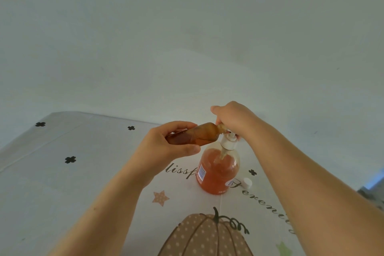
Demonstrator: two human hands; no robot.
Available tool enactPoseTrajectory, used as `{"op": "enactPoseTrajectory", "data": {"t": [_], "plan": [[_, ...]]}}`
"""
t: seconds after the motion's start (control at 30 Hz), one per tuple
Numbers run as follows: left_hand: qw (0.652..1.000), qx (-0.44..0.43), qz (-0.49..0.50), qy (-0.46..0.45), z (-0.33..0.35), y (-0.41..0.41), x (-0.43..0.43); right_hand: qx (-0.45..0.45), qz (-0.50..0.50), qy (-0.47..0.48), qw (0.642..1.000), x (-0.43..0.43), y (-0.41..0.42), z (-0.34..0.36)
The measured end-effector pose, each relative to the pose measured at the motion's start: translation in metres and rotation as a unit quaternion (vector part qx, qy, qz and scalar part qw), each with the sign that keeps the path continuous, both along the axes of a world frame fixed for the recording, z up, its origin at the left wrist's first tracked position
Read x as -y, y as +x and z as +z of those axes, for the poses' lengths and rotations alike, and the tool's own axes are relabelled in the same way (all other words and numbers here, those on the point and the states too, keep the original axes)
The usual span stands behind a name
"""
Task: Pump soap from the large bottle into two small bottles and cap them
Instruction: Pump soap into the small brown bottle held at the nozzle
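While the head camera looks down over both forearms, the left hand (pixel 166 143) has its fingers and thumb wrapped round the small bottle (pixel 193 136), an amber one held almost on its side above the table. Its base is buried in the palm, and its neck runs right under the right hand (pixel 230 118), so the mouth can't be made out. That right hand sits on top of the pump head (pixel 228 135), knuckles up, fingers curled down over it; the nozzle is covered, only the white collar and a bit of stem peek out. Below stands the large bottle (pixel 218 172), upright on the tablecloth (pixel 62 172), orange soap filling most of it, label too blurred to read. Just to its right lies a small white cap (pixel 247 183), apart from the bottle. Printed lettering is half hidden by bottle and arms, and the pumpkin print (pixel 205 235) is cut off at the bottom edge.
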State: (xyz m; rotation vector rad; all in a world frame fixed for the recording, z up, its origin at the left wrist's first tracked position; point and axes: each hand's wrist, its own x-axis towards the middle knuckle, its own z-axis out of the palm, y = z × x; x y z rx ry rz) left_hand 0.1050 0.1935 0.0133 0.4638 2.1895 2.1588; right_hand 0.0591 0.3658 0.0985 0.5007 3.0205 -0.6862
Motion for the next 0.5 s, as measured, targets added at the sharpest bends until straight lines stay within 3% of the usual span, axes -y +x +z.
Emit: {"op": "enactPoseTrajectory", "data": {"t": [0.5], "plan": [[0.999,0.013,-0.005,-0.036,-0.001,-0.006,0.003,-0.018,0.024,-0.003,1.000,-0.009,-0.012,-0.023]]}}
